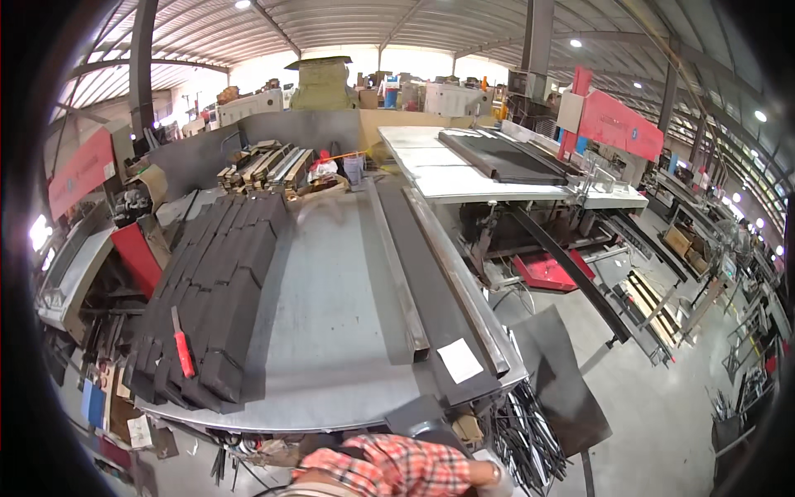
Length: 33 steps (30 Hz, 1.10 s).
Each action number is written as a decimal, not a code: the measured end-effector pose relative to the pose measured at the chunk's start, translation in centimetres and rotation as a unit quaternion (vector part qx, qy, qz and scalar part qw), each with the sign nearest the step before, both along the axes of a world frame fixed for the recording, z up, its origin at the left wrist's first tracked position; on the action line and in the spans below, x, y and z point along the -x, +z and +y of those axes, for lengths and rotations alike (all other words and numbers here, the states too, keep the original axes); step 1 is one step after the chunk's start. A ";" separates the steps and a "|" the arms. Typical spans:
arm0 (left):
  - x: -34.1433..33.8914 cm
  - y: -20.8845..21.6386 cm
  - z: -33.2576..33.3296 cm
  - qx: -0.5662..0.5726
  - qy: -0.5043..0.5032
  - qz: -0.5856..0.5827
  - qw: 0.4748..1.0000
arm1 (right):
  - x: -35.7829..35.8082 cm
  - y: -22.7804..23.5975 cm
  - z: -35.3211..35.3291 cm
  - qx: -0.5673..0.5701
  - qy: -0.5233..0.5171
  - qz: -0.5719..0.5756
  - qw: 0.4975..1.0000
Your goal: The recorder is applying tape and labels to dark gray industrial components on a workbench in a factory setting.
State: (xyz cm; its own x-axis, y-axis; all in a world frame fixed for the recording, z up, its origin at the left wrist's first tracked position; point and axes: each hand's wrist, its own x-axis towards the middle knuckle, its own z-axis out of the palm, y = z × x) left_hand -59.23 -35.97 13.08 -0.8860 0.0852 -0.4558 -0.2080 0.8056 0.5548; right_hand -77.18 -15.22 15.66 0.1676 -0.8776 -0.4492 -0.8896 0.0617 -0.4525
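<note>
At the lower edge an orange plaid sleeve (414,465) reaches to the right, below the near edge of the worktable (331,406). At its end my right hand (495,482), pale as if gloved, is partly cut off, and its fingers do not show. It is nearest to a bundle of thin black strips (530,439) hanging by the table's corner. My left hand is not visible. A small dark sheet (421,417) lies over the near table edge, just above the sleeve. On the table's left, a red-handled knife (183,352) rests on stacked dark slabs (211,290).
Two long metal bars (397,273) flank a dark strip on the table, with a white paper (460,361) at its near end. Wooden and metal lengths (265,168) lie at the back. A white-topped machine (414,161) stands right; a dark panel (559,377) leans near the corner.
</note>
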 end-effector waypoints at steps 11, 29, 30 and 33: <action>-26.5 9.4 -7.3 0.376 0.246 0.157 0.879 | -11.1 9.2 -4.8 0.083 0.013 0.057 0.995; -37.6 3.5 -1.8 0.316 0.567 0.039 0.760 | -0.6 -18.0 -19.6 -0.170 -0.224 -0.274 0.920; -33.6 2.5 -2.8 0.273 0.605 0.109 0.740 | 0.5 -18.8 -20.1 -0.126 -0.211 -0.253 0.936; -25.5 -1.3 -4.4 0.227 0.649 0.202 0.698 | 1.7 -17.6 -20.4 -0.085 -0.203 -0.241 0.945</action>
State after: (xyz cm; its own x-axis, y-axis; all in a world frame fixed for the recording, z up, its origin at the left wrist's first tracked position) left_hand -33.75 -40.37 11.78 -0.1476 -0.9800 0.1334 -0.8261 0.1963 0.5282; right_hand -78.83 -35.57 -1.94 0.0526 -0.8356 -0.5468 -0.4699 0.4624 -0.7519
